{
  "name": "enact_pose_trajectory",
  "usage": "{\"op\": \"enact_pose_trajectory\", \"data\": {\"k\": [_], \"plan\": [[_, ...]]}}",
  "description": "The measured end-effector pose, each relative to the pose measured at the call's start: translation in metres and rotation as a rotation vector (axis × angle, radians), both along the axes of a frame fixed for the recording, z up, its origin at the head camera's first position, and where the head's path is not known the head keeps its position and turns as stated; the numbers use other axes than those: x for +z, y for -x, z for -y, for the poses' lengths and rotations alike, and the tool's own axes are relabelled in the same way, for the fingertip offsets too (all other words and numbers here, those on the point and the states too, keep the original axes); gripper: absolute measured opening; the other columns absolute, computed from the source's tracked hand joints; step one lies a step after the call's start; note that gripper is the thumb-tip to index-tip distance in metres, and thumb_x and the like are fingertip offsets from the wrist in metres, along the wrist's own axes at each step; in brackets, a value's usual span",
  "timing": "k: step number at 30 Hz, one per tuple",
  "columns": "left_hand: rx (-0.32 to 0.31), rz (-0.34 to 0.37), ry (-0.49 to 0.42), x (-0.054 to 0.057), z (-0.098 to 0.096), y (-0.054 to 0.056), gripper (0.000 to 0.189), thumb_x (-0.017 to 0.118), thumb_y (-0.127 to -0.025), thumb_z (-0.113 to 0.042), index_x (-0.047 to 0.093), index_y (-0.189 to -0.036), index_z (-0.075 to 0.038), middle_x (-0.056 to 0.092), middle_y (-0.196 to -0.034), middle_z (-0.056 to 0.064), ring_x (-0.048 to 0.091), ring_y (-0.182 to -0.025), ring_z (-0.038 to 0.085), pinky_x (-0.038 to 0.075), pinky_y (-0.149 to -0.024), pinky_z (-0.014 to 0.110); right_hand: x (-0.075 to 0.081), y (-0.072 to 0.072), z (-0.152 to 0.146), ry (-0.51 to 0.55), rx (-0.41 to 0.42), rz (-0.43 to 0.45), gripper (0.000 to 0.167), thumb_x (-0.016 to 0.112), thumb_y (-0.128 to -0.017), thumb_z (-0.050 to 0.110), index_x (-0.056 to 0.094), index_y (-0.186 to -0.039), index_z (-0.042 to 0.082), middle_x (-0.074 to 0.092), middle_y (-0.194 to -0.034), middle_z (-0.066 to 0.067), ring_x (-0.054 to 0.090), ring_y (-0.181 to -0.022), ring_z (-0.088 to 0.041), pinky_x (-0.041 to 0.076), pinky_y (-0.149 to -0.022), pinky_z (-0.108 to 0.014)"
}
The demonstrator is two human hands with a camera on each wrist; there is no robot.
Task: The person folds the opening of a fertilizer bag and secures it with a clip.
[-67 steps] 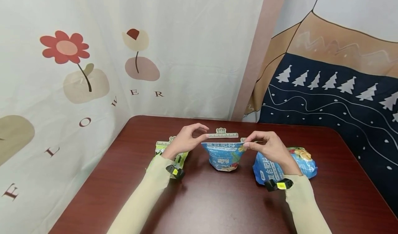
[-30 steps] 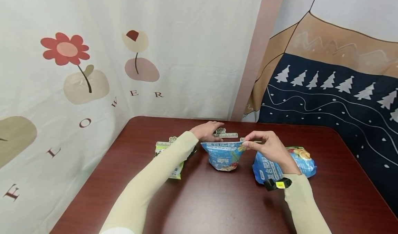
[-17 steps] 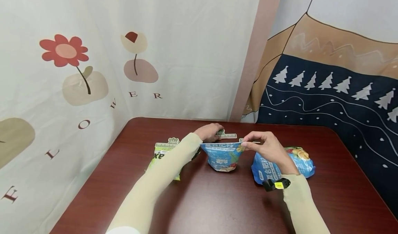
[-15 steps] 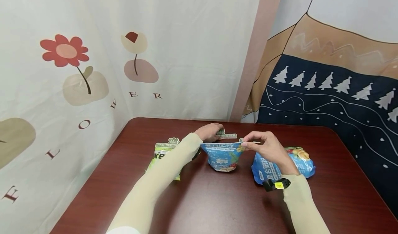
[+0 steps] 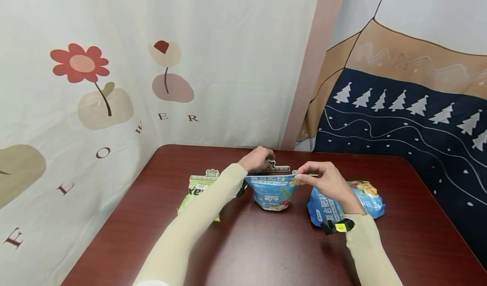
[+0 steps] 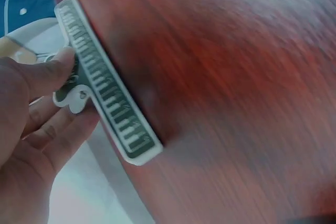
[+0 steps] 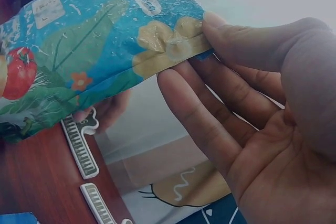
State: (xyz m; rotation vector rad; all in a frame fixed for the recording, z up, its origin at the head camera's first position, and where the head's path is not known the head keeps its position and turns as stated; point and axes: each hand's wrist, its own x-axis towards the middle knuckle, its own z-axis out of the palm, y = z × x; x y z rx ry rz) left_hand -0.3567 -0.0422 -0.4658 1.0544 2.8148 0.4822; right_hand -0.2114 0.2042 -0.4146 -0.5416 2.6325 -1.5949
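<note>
The green bag is clipped, the centre bag, pinched by the right hand, and side bag apparently remain unclipped, and the left hand pinches a clip.

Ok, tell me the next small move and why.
Probably bring the clip to the upright blue pouch: the left hand pinches the clip's handle, while the right hand holds the pouch's top corner, and its top edge bears no clip.
</note>
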Motion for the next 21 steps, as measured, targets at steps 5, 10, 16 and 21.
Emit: {"op": "enact_pose_trajectory", "data": {"k": [5, 10, 16, 21], "plan": [[0.022, 0.098, -0.077, 0.003, 0.001, -0.001, 0.026, 0.063, -0.096, 0.0, 0.075, -0.119, -0.003, 0.076, -0.115, 0.011, 0.071, -0.087, 0.013, 0.052, -0.068, 0.024, -0.001, 0.001, 0.001, 0.007, 0.002, 0.003, 0.021, 0.077, -0.094, 0.027, 0.077, -0.106, 0.009, 0.075, -0.101, -0.011, 0.071, -0.084, -0.019, 0.061, -0.078, -0.033], [0.045, 0.111, -0.116, 0.005, 0.001, -0.005, 0.029, 0.062, -0.093, 0.005, 0.074, -0.119, 0.0, 0.076, -0.115, 0.013, 0.073, -0.085, 0.013, 0.047, -0.064, 0.021, -0.002, 0.001, 0.001, 0.011, 0.001, 0.009, 0.024, 0.076, -0.094, 0.027, 0.076, -0.107, 0.007, 0.075, -0.102, -0.011, 0.072, -0.084, -0.019, 0.062, -0.079, -0.036], [0.064, 0.103, -0.196, 0.008, 0.005, -0.008, 0.031, 0.06, -0.088, 0.008, 0.074, -0.115, -0.001, 0.076, -0.109, 0.012, 0.074, -0.082, 0.014, 0.053, -0.069, 0.025, -0.001, 0.001, 0.0, 0.009, -0.002, 0.015, 0.023, 0.076, -0.094, 0.028, 0.077, -0.107, 0.01, 0.075, -0.104, -0.011, 0.072, -0.085, -0.02, 0.061, -0.079, -0.036], [0.081, 0.072, -0.229, 0.01, 0.01, -0.012, 0.022, 0.069, -0.089, 0.001, 0.076, -0.109, -0.003, 0.075, -0.105, 0.009, 0.071, -0.083, 0.015, 0.057, -0.072, 0.028, -0.001, 0.001, -0.001, 0.012, 0.001, 0.017, 0.024, 0.076, -0.094, 0.028, 0.077, -0.108, 0.009, 0.075, -0.104, -0.012, 0.072, -0.086, -0.02, 0.061, -0.078, -0.031]]}}
